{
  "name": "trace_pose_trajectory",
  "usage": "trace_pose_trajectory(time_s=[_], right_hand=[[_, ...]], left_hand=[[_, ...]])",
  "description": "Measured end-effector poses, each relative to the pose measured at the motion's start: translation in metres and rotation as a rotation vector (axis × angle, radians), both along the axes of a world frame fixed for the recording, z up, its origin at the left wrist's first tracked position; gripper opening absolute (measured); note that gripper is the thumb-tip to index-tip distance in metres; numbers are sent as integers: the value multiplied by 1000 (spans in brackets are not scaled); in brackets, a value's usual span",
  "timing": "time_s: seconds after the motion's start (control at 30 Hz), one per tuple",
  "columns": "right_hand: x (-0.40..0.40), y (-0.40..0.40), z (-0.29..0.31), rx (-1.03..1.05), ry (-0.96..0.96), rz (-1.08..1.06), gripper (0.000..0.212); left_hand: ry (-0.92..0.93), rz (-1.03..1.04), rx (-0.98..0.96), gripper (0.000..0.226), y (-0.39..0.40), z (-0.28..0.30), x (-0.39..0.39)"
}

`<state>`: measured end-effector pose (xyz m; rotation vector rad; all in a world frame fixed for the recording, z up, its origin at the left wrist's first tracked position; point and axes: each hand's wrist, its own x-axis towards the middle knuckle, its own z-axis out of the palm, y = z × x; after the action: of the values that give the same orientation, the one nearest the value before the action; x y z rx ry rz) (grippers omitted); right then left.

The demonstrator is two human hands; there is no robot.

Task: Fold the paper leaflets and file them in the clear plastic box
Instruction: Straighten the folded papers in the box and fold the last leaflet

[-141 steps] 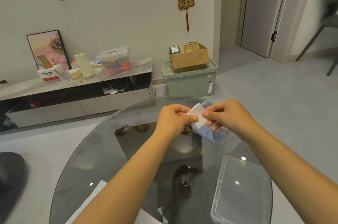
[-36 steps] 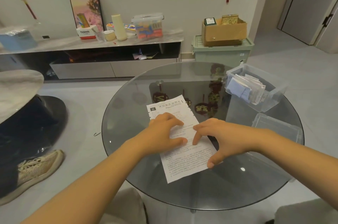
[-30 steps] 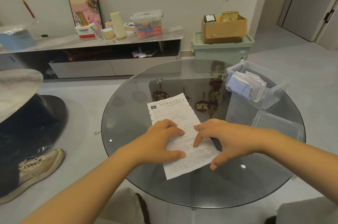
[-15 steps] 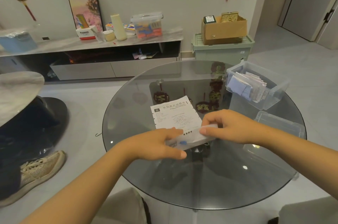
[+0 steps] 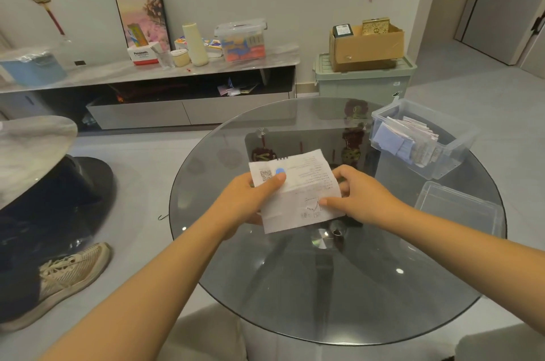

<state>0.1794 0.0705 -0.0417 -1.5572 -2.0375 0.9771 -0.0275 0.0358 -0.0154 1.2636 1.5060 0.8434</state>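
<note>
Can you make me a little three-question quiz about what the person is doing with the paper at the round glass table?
1. True or false: both the left hand and the right hand hold the white printed paper leaflet.
2. Where is the clear plastic box with folded papers in it? A) on the floor B) on the round glass table, to the right of the hands C) on the long grey wall shelf
3. Fill in: the flat clear plastic lid lies on the table, just in front of the ____.

Key: 1 true; 2 B; 3 box.
</note>
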Motion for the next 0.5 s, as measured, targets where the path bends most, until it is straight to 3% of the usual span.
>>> trace_pose_trajectory(time_s=[0.1, 0.17, 0.23, 0.3, 0.4, 0.5], right_hand=[[-5, 2, -5, 26, -23, -29, 54], [-7, 2, -7, 40, -28, -25, 72], [-10, 2, -7, 60, -41, -9, 91], [-10, -1, -8, 112, -110, 13, 93], [-6, -3, -8, 336, -414, 59, 58], [-3, -3, -6, 455, -499, 246, 34]], left_hand=[[62, 89, 6, 66, 3, -8, -2], [244, 52, 26, 99, 6, -16, -4], [380, -8, 44, 114, 6, -23, -3], [514, -60, 62, 112, 5, -25, -2], [806, -153, 200, 85, 3, -27, -1], [975, -352, 351, 46, 2, -27, -3]])
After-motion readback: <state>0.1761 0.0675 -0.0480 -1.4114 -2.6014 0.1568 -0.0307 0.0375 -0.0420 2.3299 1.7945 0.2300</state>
